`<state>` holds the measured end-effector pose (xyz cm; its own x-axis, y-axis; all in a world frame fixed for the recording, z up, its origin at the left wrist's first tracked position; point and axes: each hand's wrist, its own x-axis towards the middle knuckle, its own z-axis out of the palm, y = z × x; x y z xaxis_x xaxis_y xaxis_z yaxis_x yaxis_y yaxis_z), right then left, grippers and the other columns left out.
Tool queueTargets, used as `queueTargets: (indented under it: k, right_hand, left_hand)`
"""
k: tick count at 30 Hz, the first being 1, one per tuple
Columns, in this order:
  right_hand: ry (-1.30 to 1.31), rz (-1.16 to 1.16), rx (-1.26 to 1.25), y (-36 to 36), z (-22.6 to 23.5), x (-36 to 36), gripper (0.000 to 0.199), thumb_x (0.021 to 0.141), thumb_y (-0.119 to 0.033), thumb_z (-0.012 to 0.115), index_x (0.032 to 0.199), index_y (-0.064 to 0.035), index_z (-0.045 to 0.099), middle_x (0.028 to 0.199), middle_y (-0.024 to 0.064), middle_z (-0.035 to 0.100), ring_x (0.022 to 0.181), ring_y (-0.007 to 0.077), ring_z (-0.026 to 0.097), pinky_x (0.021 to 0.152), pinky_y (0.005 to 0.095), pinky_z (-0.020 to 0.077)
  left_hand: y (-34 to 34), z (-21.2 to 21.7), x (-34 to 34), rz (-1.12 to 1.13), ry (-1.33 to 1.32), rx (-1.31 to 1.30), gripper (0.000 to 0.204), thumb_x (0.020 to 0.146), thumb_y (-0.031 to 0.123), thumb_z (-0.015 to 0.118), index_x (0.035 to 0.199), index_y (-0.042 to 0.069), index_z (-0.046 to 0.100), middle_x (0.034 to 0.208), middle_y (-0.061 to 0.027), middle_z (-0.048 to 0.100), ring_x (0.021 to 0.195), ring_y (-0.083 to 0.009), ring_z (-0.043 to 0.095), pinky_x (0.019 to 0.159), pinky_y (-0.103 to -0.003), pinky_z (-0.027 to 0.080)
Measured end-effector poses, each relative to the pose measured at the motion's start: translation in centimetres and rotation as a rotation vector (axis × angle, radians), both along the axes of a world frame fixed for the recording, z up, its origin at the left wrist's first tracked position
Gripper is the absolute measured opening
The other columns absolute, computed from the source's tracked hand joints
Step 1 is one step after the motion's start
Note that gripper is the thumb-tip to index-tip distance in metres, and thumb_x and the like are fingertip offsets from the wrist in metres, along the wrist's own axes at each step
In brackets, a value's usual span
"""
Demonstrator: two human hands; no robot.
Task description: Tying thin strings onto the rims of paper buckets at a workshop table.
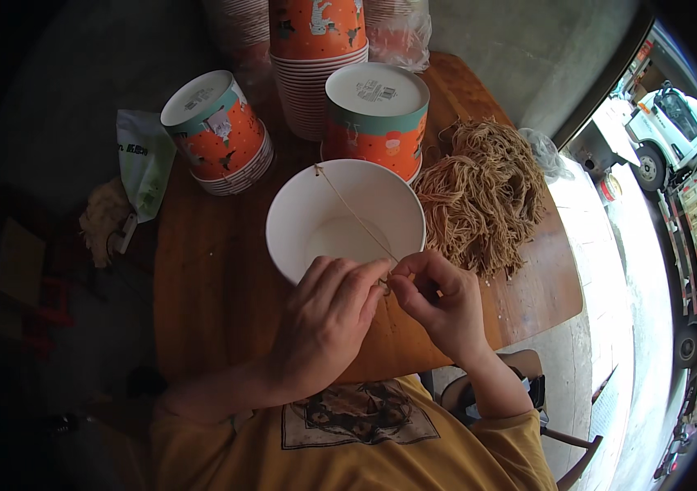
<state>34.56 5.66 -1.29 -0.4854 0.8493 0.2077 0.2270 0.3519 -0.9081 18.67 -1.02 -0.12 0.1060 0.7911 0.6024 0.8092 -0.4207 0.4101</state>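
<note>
A white paper bucket (289, 217) stands with its mouth facing me near the middle of the table. One thin tan cord (354, 214) runs across its mouth, from a knot at the far rim to my fingers at the near rim. My left hand (328, 315) is closed at that near rim, fingertips pinching the cord. Close beside it, my right hand (444, 304) pinches the cord between thumb and forefinger. Where the cord passes through the wall is hidden by my fingers. A big heap of tan cords (483, 196) lies to the right of the bucket.
Behind the bucket, orange-and-green printed buckets stand upside down in a left stack (221, 135), a right stack (373, 123) and a taller stack (315, 82). The wooden table (209, 270) has a rounded edge. A green-white bag (144, 164) is at the left.
</note>
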Motion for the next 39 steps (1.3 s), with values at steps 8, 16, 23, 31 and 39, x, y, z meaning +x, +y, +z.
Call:
queueTargets:
  k: [8, 16, 23, 31, 39]
  right_hand:
    - [-0.003, 0.014, 0.036, -0.29, 0.07, 0.08, 0.009, 0.081, -0.009, 0.067, 0.086, -0.0046, 0.061, 0.057, -0.0002, 0.051, 0.049, 0.0043, 0.045, 0.047, 0.022, 0.0387]
    - [0.001, 0.024, 0.044, -0.17, -0.02, 0.38, 0.009, 0.081, -0.009, 0.067, 0.086, -0.0042, 0.061, 0.058, 0.0001, 0.051, 0.05, 0.0051, 0.046, 0.048, 0.0221, 0.0393]
    - [0.026, 0.014, 0.081, -0.31, -0.08, 0.08, 0.01, 0.081, -0.009, 0.067, 0.085, -0.0041, 0.06, 0.06, 0.001, 0.052, 0.051, 0.006, 0.048, 0.049, 0.0226, 0.0401]
    - [0.021, 0.008, 0.07, -0.31, -0.31, 0.07, 0.01, 0.08, -0.009, 0.068, 0.085, -0.0044, 0.06, 0.063, 0.0029, 0.055, 0.052, 0.009, 0.051, 0.05, 0.024, 0.0425]
    - [0.012, 0.005, 0.106, -0.27, -0.53, 0.05, 0.011, 0.08, -0.008, 0.069, 0.085, -0.0048, 0.06, 0.065, 0.0034, 0.056, 0.052, 0.0105, 0.053, 0.051, 0.0246, 0.0436]
  left_hand:
    - [0.22, -0.3, -0.06, -0.062, -0.147, -0.059, 0.032, 0.078, -0.005, 0.064, 0.108, 0.001, 0.056, 0.095, -0.0114, 0.058, 0.088, -0.028, 0.058, 0.075, -0.037, 0.049]
    - [0.56, 0.11, -0.29, -0.118, -0.393, -0.228, 0.02, 0.079, -0.003, 0.064, 0.095, 0.003, 0.056, 0.086, -0.0106, 0.057, 0.08, -0.0279, 0.057, 0.067, -0.037, 0.048]
    - [0.71, -0.07, 0.16, -0.08, -0.225, -0.09, 0.022, 0.078, -0.005, 0.063, 0.095, 0.003, 0.05, 0.085, -0.0107, 0.054, 0.077, -0.0272, 0.056, 0.065, -0.037, 0.046]
    - [0.39, -0.01, 0.37, -0.055, -0.476, -0.238, 0.027, 0.076, -0.007, 0.063, 0.097, 0.003, 0.051, 0.086, -0.0109, 0.055, 0.079, -0.0278, 0.059, 0.067, -0.036, 0.049]
    - [0.56, -0.08, 0.1, -0.029, -0.253, -0.149, 0.019, 0.077, -0.004, 0.063, 0.092, 0.003, 0.053, 0.083, -0.0107, 0.056, 0.078, -0.0285, 0.057, 0.068, -0.039, 0.048]
